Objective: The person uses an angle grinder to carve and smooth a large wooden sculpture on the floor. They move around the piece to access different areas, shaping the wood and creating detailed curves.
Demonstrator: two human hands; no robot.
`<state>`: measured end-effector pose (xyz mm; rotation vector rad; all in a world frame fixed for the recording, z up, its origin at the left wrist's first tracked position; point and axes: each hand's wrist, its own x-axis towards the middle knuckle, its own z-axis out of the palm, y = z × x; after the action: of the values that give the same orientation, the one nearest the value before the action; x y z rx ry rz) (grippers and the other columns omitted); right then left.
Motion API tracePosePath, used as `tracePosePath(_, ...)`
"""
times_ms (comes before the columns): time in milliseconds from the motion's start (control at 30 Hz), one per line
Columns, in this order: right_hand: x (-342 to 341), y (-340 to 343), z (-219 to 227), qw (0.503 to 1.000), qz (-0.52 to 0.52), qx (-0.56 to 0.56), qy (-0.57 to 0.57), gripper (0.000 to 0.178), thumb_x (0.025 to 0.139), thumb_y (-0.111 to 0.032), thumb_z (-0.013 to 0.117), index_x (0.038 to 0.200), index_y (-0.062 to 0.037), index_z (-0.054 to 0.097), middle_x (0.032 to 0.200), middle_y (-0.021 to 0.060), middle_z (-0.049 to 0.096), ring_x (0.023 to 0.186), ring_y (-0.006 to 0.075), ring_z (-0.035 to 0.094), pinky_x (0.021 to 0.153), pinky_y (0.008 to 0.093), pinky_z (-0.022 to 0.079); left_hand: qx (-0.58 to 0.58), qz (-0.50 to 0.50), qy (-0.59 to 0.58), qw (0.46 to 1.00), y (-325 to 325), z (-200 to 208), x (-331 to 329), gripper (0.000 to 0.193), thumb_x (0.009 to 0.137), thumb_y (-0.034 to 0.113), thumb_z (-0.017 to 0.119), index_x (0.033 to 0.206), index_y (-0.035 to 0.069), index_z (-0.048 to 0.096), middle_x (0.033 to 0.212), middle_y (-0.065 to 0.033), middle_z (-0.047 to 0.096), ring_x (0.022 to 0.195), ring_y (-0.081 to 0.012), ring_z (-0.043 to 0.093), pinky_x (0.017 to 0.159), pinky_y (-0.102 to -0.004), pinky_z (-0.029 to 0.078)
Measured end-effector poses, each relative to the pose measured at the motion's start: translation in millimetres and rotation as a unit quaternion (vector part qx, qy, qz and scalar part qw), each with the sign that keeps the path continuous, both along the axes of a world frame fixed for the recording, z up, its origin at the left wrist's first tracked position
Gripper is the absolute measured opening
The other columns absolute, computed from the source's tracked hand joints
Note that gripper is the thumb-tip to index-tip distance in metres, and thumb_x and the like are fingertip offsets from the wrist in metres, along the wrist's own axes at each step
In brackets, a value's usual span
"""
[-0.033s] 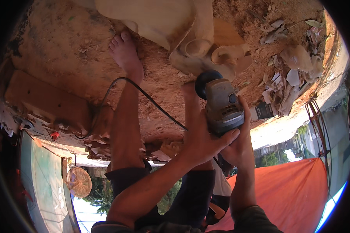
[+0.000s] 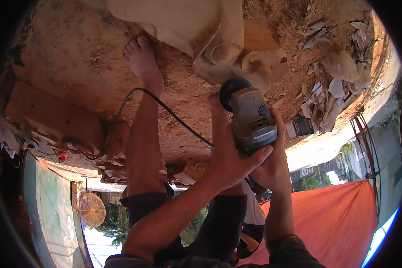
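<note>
Both hands are wrapped round a grey, worn angle grinder (image 2: 251, 111) with a round dark disc (image 2: 232, 93) at its far end. My left hand (image 2: 231, 158) grips the body from the left, its thumb lying across the near end. My right hand (image 2: 274, 154) holds the right side, with a finger along the housing; its other fingers are partly hidden. Just beyond the disc lies a pale carved wooden piece (image 2: 174, 22) with curled, hollowed shapes (image 2: 225, 54). The disc overlaps its near edge in view; whether they touch I cannot tell.
A black cord (image 2: 169, 109) loops over my left leg. My bare foot (image 2: 140, 58) rests on sawdust-covered ground. Wood scraps and dry leaves (image 2: 324, 102) lie to the right, a wooden block (image 2: 53, 116) to the left. An orange tarp (image 2: 326, 219) hangs at lower right.
The angle grinder and both hands have shifted slightly left and a little farther away. My grip looks the same.
</note>
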<state>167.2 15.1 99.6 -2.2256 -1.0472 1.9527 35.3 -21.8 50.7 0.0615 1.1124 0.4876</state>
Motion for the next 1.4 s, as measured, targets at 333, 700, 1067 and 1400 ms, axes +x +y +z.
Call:
tracePosePath(333,-13,-1,-37,0.997,0.012,0.074,0.02,0.103,0.088,-0.011,0.082,0.169,-0.0056,0.019,0.139,0.0286,0.065,0.126,0.0442,0.07,0.101,0.0471,0.056,-0.006,-0.033,0.052,0.998,12,-22,-13,0.099,0.097,0.038,0.078,0.163,-0.005,0.018,0.141,-0.0269,0.063,0.133,-0.0368,0.065,0.111,-0.043,0.051)
tracePosePath(700,-17,7,-31,0.999,0.014,0.035,0.013,0.1,0.089,-0.01,0.079,0.168,-0.0056,0.019,0.137,0.0299,0.066,0.128,0.0469,0.068,0.103,0.0474,0.055,-0.03,-0.031,0.035,0.998,10,-18,-16,0.11,0.098,0.041,0.079,0.167,-0.006,0.007,0.14,-0.0261,0.064,0.132,-0.0364,0.066,0.113,-0.0425,0.049)
tracePosePath(1067,-6,-3,-38,0.994,0.042,0.096,0.017,0.106,0.085,-0.011,0.083,0.169,-0.0059,0.019,0.138,0.0286,0.066,0.125,0.046,0.07,0.101,0.0479,0.056,0.018,-0.025,0.048,0.998,8,-22,-10,0.102,0.098,0.036,0.079,0.163,-0.007,0.013,0.141,-0.0269,0.062,0.131,-0.0378,0.066,0.111,-0.0434,0.051)
tracePosePath(1400,-16,5,-34,0.998,0.012,0.046,0.027,0.103,0.087,-0.011,0.08,0.169,-0.0062,0.019,0.135,0.0292,0.068,0.123,0.0478,0.071,0.099,0.049,0.057,-0.021,-0.025,0.051,0.998,16,-14,-15,0.083,0.097,0.036,0.079,0.155,-0.005,0.038,0.141,-0.0226,0.064,0.132,-0.0326,0.065,0.113,-0.0418,0.049)
